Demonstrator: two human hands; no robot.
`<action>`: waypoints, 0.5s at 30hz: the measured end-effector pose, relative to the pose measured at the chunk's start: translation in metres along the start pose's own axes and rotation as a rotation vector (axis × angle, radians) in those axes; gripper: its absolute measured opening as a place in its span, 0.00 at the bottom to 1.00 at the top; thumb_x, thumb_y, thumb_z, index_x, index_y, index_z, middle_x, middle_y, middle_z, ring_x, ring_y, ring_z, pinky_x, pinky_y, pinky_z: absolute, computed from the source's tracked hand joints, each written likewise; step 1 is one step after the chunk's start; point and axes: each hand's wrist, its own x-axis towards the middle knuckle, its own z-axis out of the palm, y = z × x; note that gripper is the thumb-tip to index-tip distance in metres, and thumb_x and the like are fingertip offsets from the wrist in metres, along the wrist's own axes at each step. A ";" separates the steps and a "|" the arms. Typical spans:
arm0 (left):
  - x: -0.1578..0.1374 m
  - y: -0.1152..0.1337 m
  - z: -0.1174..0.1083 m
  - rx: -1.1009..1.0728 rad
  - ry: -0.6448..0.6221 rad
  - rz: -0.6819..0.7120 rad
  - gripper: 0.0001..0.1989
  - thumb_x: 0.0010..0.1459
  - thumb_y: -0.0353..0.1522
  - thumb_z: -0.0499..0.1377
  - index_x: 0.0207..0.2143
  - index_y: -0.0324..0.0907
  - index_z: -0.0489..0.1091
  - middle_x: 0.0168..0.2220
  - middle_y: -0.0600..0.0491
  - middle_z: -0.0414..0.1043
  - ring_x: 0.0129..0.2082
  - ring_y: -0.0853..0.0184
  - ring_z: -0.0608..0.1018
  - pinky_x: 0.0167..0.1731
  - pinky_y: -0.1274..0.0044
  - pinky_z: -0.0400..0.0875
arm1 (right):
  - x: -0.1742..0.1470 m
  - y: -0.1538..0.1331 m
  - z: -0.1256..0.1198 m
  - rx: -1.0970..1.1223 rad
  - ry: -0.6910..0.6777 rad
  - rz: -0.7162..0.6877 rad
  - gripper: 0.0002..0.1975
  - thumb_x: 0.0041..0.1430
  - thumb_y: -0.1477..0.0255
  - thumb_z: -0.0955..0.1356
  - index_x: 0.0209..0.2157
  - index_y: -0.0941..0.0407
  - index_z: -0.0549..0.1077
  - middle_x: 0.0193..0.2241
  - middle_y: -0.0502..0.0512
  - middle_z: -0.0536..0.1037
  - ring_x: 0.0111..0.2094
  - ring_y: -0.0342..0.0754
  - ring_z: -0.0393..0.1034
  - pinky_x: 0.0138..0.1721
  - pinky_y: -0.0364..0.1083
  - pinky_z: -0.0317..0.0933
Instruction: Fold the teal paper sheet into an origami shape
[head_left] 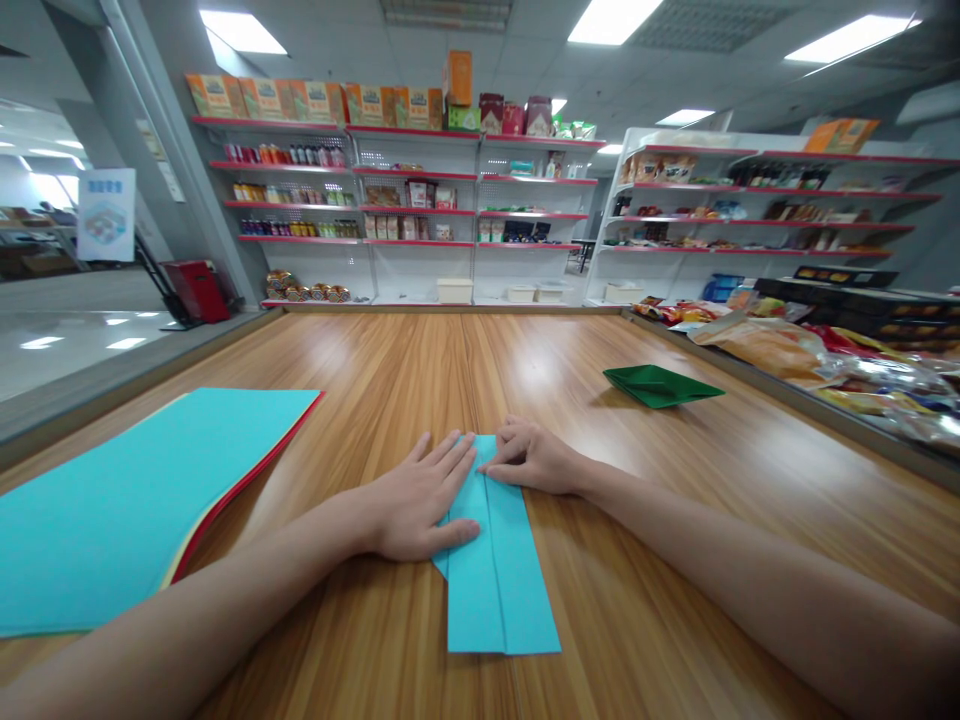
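Note:
A strip of folded light-blue paper lies lengthwise in front of me, with a seam running down its middle. My left hand rests flat across its left side, fingers spread and thumb reaching toward the seam. On the upper right part of the strip, my right hand is closed, with thumb and index finger pinched together at the seam. A small corner of blue paper sticks out at the strip's left edge below my left palm. What lies under both hands is hidden.
On the left lies a stack of coloured sheets, blue on top with cream and red edges below. A folded green paper shape sits at the right. Packaged snacks line the right edge; stocked shelves stand beyond the wooden table.

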 end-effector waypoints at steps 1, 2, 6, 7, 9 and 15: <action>0.000 0.000 -0.001 -0.003 0.000 0.000 0.42 0.60 0.54 0.38 0.66 0.35 0.32 0.66 0.39 0.27 0.65 0.49 0.36 0.60 0.55 0.37 | -0.002 -0.003 0.000 0.003 -0.001 -0.028 0.17 0.57 0.64 0.67 0.19 0.58 0.75 0.20 0.49 0.67 0.26 0.42 0.58 0.37 0.46 0.54; -0.001 0.000 -0.001 -0.006 0.001 0.002 0.42 0.60 0.54 0.38 0.66 0.36 0.32 0.66 0.39 0.27 0.65 0.49 0.36 0.60 0.55 0.37 | -0.003 -0.006 0.000 0.016 -0.007 -0.055 0.16 0.57 0.64 0.67 0.20 0.58 0.76 0.21 0.49 0.67 0.26 0.42 0.59 0.38 0.47 0.54; -0.004 0.000 -0.004 -0.031 -0.007 0.057 0.42 0.60 0.54 0.40 0.66 0.38 0.30 0.66 0.40 0.28 0.65 0.50 0.37 0.60 0.54 0.36 | -0.008 -0.025 0.000 0.103 -0.072 -0.136 0.12 0.56 0.64 0.68 0.26 0.56 0.79 0.21 0.49 0.66 0.27 0.42 0.61 0.40 0.48 0.55; -0.004 0.000 -0.005 -0.041 -0.011 0.077 0.42 0.60 0.54 0.41 0.66 0.39 0.30 0.67 0.41 0.28 0.65 0.50 0.37 0.60 0.54 0.36 | -0.009 -0.029 0.001 0.126 -0.080 -0.155 0.12 0.56 0.64 0.68 0.25 0.56 0.79 0.21 0.49 0.66 0.28 0.42 0.61 0.40 0.48 0.55; -0.005 0.001 -0.006 -0.061 -0.011 0.102 0.42 0.59 0.53 0.42 0.66 0.40 0.31 0.67 0.42 0.29 0.65 0.50 0.36 0.60 0.54 0.35 | -0.008 -0.034 0.001 0.166 -0.096 -0.176 0.13 0.55 0.65 0.69 0.22 0.57 0.78 0.19 0.49 0.66 0.28 0.43 0.61 0.39 0.47 0.56; -0.004 0.003 -0.007 -0.077 -0.016 0.104 0.42 0.59 0.53 0.43 0.66 0.39 0.32 0.67 0.42 0.29 0.65 0.49 0.36 0.60 0.54 0.35 | -0.006 -0.036 0.002 0.199 -0.091 -0.140 0.09 0.52 0.71 0.70 0.20 0.57 0.76 0.19 0.48 0.69 0.26 0.41 0.61 0.36 0.45 0.56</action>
